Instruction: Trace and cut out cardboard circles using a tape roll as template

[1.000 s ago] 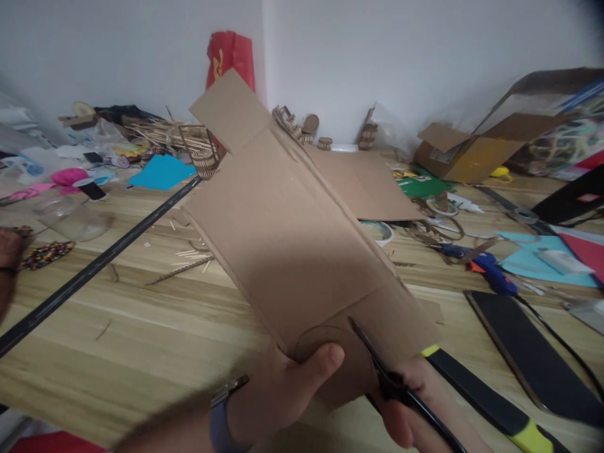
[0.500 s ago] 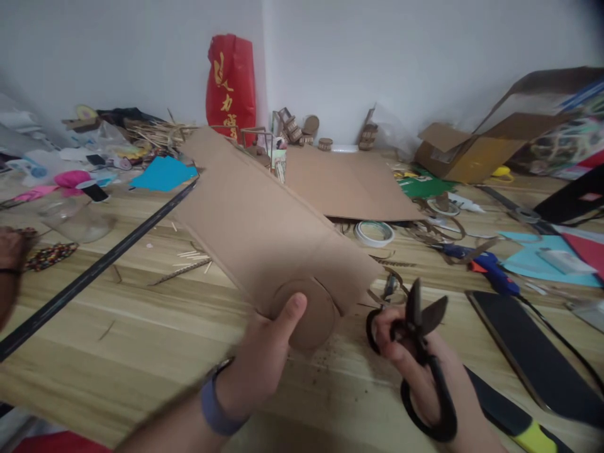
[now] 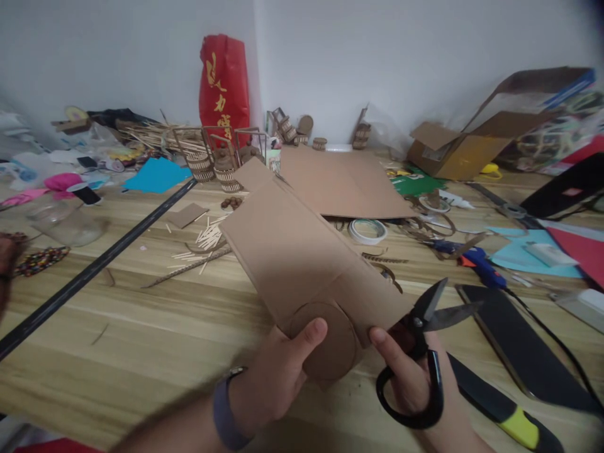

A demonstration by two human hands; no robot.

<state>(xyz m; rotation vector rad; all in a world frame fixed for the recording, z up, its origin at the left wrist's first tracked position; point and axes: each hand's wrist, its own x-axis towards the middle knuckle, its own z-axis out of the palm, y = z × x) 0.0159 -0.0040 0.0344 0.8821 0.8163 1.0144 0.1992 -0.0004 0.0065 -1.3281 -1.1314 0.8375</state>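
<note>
Between my hands is a sheet of brown cardboard (image 3: 283,239), tilted above the table, with a slit beside the round outline. My left hand (image 3: 278,371) grips its near end, thumb pressed on the cardboard disc (image 3: 333,352) shape; whether that disc is fully separate I cannot tell. Black-handled scissors (image 3: 419,340) are in my right hand (image 3: 410,371), blades spread and pointing right, away from the cardboard. The thumb or finger of that hand touches the sheet's near right edge. Fingers beneath the cardboard are hidden.
A larger cardboard sheet (image 3: 344,182) lies behind, by a roll of tape (image 3: 368,231). To the right are a blue glue gun (image 3: 481,264), a dark flat slab (image 3: 519,340) and a black-yellow tool handle (image 3: 504,402). Small barrel-like models (image 3: 226,173) stand behind. Another person's hand (image 3: 7,264) shows at left.
The cardboard has come nearer and turned, uncovering the small models and sticks behind it. My right hand with the scissors has moved in to touch its edge.
</note>
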